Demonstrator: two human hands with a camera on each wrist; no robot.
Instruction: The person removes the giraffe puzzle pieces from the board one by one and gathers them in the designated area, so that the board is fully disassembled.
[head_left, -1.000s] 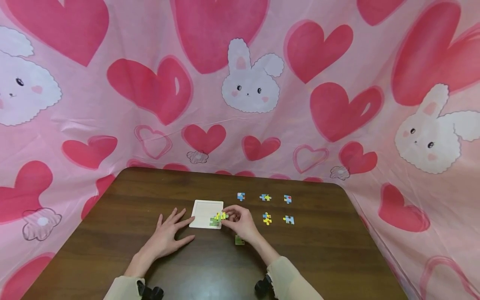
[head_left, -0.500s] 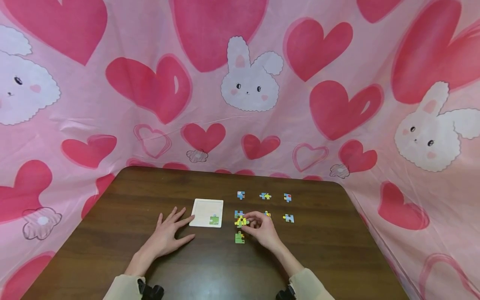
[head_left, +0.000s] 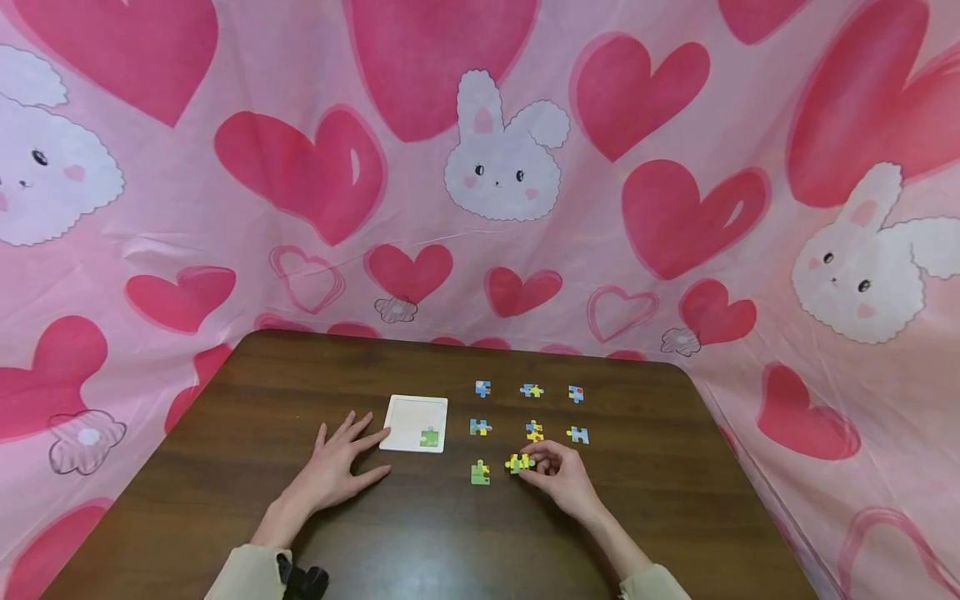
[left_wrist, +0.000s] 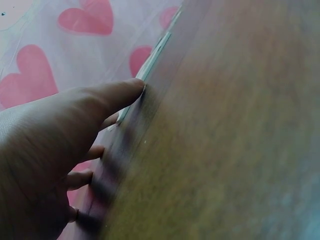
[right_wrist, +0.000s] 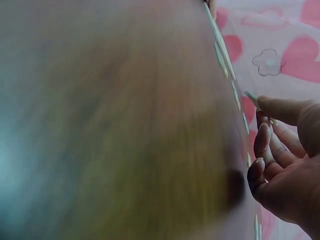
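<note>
My right hand (head_left: 562,479) pinches a yellow-and-green jigsaw piece (head_left: 519,464) between thumb and fingers, low over the table right of a green jigsaw piece (head_left: 480,473). In the right wrist view the pinched piece shows edge-on at the fingertips, a little off the tabletop. My left hand (head_left: 330,471) lies spread on the table, its index fingertip at the left edge of a white square puzzle tray (head_left: 405,423). One green piece (head_left: 429,437) sits in the tray's lower right corner. The left wrist view shows the thumb and fingers straight, with the tray edge-on beyond.
Several blue and yellow jigsaw pieces lie in rows right of the tray, among them a top left piece (head_left: 483,389), a blue piece (head_left: 577,435) and a red-dotted piece (head_left: 576,393). Behind the brown wooden table (head_left: 360,542) hangs a pink heart-patterned cloth (head_left: 315,83).
My right hand has carried the yellow-and-green piece rightward, from over the tray to beyond the green loose piece. The left hand has stayed in place.
</note>
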